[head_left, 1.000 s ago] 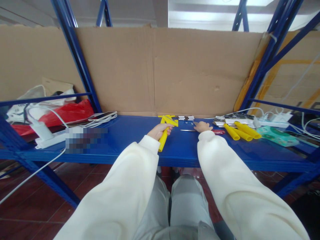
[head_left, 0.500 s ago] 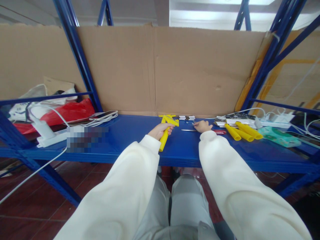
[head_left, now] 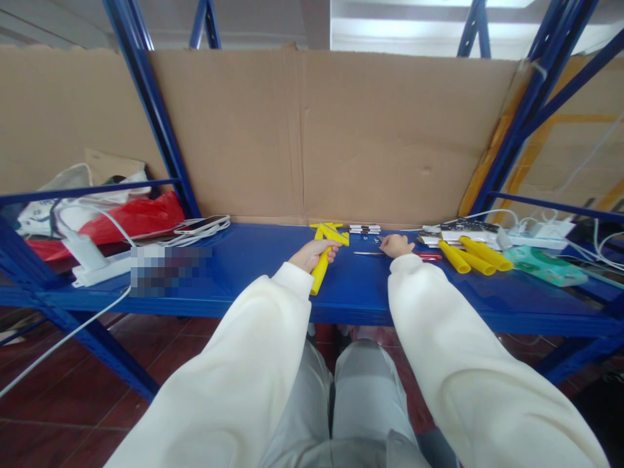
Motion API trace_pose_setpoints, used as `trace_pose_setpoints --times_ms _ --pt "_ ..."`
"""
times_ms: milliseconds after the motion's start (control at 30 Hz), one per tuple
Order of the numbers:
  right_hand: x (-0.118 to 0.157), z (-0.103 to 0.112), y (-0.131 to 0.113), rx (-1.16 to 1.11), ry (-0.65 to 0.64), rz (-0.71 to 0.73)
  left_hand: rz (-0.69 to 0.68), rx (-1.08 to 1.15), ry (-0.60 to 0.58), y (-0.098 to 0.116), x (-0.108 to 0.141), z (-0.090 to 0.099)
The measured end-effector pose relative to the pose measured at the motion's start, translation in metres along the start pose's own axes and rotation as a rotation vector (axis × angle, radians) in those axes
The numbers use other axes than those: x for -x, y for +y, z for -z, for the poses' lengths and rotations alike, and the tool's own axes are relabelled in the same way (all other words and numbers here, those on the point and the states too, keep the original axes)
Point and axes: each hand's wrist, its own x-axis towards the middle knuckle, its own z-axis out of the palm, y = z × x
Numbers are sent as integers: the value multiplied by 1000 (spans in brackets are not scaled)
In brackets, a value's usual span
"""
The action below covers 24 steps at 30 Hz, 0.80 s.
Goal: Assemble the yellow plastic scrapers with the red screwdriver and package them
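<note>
My left hand [head_left: 316,253] is wrapped round the handle of a yellow plastic tool [head_left: 319,276], whose angular head [head_left: 336,234] points away from me. To its right, my right hand [head_left: 396,246] rests low over the table with fingers pinched together; what they hold, if anything, is too small to make out. Under that hand lies a screwdriver, its metal shaft [head_left: 366,253] on the left and its red handle [head_left: 429,257] on the right. Small shiny bits [head_left: 364,238] lie just beyond the shaft. More flat yellow pieces [head_left: 319,225] sit behind the tool's head.
Small black-and-white packs [head_left: 364,229] stand by the cardboard wall [head_left: 380,136]. On the right are several yellow tubes [head_left: 475,260], a green packet [head_left: 546,266] and a white power strip [head_left: 541,237]. A phone [head_left: 202,225] with cables and a red bag [head_left: 136,218] lie left.
My right hand has shifted very slightly to the right near the small bits. My left hand and the yellow tool stay in place.
</note>
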Motion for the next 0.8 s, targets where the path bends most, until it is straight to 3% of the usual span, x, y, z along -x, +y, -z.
trace_pose_setpoints --times_ms 233,467,700,800 --pt "-4 -2 -1 33 -12 18 34 -30 31 1 -1 1" --pt "3 0 -5 -15 -23 143 50 -87 76 4 10 -7" --pt "3 -2 -5 -30 -23 158 53 -29 26 2 1 0" --pt "-3 -6 -3 -138 17 187 51 -23 25 0 -3 2"
